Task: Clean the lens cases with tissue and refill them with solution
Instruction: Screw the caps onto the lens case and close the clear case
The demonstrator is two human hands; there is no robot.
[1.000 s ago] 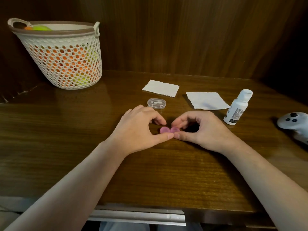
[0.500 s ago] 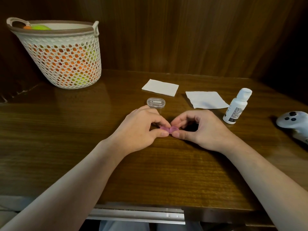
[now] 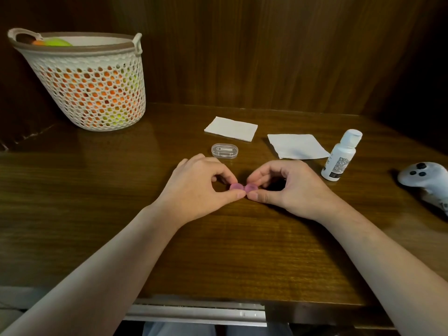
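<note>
Pink lens case (image 3: 243,187) mid-frame, lying left-right; left hand (image 3: 194,190) pinches left cap, right hand (image 3: 288,187) pinches right cap.

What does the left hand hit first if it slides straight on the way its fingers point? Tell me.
The left hand, gripping the pink lens case, points right toward the right hand, which grips the same case. Their thumb tips look nearly touching, so it would probably meet that hand first.
</note>
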